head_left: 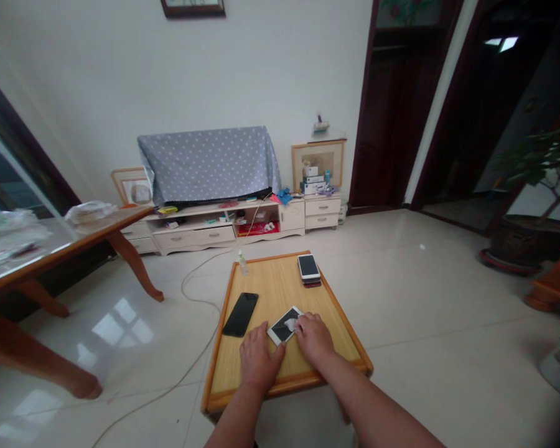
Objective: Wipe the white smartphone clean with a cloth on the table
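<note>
Near the middle of the low wooden table [280, 292], a white-framed phone [285, 325] is lying flat between the two hands, its long axis running diagonally from near-left to far-right. The left hand [260, 359] is resting palm down just at the phone's near-left corner, fingers loosely spread and gripping nothing, seemingly bracing the phone. The right hand [313, 339] is sitting at the phone's right edge, fingers curled and pinching a small white wipe [291, 324] pressed onto the dark screen; this hand is the closer of the two to the glass. The phone is showing a dark screen inside a pale border. A black phone [241, 314] is lying to the left, well apart from the hands, a stack of phones [308, 269] is sitting at the far right corner, and a small bottle [243, 263] is standing at the far left edge.
</note>
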Available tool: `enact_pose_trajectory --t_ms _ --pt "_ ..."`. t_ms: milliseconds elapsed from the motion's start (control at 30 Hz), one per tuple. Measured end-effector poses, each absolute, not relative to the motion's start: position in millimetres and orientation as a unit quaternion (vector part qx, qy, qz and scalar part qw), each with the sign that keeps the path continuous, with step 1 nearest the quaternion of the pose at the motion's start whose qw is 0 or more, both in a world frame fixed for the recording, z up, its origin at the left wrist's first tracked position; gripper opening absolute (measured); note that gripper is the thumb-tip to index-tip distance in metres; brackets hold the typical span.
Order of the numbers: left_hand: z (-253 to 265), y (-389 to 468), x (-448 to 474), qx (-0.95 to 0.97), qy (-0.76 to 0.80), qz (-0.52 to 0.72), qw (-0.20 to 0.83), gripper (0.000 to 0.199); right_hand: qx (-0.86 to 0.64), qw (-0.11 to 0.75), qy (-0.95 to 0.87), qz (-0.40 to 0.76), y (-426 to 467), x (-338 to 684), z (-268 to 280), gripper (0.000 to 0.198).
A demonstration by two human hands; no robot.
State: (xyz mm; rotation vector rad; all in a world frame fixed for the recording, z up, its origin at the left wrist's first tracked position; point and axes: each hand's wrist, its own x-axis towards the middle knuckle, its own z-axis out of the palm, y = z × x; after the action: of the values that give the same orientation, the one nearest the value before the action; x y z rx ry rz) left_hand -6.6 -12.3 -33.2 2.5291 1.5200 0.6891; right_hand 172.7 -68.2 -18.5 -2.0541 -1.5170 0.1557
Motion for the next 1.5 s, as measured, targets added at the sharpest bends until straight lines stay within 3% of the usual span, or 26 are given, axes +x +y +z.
enact_pose_trajectory --t_ms 200,433,667,867,1500 --pt "-24.1 -15.4 -3.0 0.825 0.524 0.205 0.048 0.047 -0.776 0.300 -0.553 0.054 -65.1 173.3 -17.2 0.009" --pt "-17.9 -15.0 -9.0 0.819 0.519 0.224 0.102 0.048 -0.779 0.326 -0.530 0.072 -61.6 175.0 -19.8 0.010" --pt "-20.8 -13.0 -8.0 0.823 0.488 0.270 0.109 0.033 -0.754 0.472 -0.450 0.082 -59.3 181.9 -15.5 0.007" --pt "-25.5 -10.7 -6.3 0.841 0.446 0.292 0.095 0.038 -0.720 0.548 -0.417 0.086 -56.3 181.6 -8.7 0.030" --pt "-20.2 -15.7 -9.5 0.835 0.410 0.293 0.218 0.037 -0.749 0.434 -0.479 0.146 -54.5 138.0 8.4 0.022"
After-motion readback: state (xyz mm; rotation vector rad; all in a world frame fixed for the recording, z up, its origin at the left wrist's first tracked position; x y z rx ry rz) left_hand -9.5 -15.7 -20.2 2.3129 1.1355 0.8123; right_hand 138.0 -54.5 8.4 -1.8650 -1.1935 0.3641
